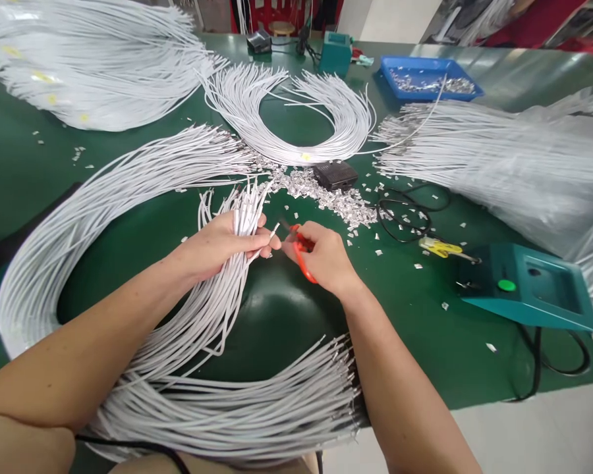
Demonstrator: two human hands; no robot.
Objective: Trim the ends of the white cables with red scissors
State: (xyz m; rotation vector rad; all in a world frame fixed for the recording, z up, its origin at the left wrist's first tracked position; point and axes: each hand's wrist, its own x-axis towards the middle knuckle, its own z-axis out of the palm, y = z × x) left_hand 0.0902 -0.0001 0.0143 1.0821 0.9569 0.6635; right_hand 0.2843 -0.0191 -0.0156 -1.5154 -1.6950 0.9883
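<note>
Smooth, slender white cables (216, 289) bunch up in the left hand (222, 242) over the green table (277, 316), fingers wrapped round, thumb pinning one cable tip! The right hand (325, 253) grips orange-handled scissors (303, 266) just beside it. Beyond, flaky silvery scraps (350, 209) litter around a black box (335, 175); a teal machine (484, 270) sits right, a curved cable bundle (257, 411) crowding the near edge.
</note>
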